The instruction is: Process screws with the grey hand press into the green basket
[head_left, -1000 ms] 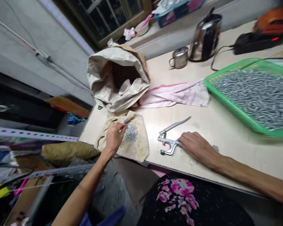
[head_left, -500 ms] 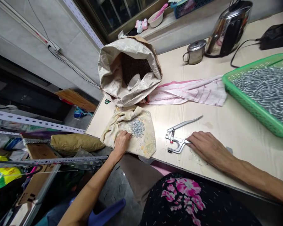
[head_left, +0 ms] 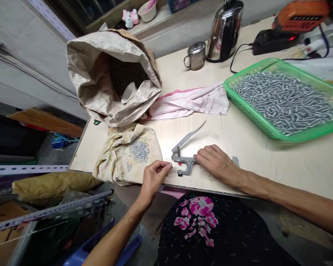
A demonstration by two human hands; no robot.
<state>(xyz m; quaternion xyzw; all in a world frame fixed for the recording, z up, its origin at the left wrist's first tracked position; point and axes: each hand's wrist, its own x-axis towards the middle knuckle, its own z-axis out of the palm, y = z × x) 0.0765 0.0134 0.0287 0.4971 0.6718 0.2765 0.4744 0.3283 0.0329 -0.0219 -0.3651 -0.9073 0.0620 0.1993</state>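
Left hand (head_left: 154, 176), lower centre of frame: thumb and forefinger pinched tight, tips just left of the head of the hand press pliers (head_left: 184, 160). Whether a piece sits in the pinch is too small to tell.

Right hand (head_left: 218, 164), right of centre: lies palm-down, fingers nearly straight, over the pliers' lower handle; not wrapped round it.

The pliers lie on the table (head_left: 266, 162) between the hands, upper lever slanting up-right.

Left of them is a patterned cloth (head_left: 113, 164) bearing small metal pieces (head_left: 138, 149); at upper right, a green tray (head_left: 246, 112) of similar pieces.
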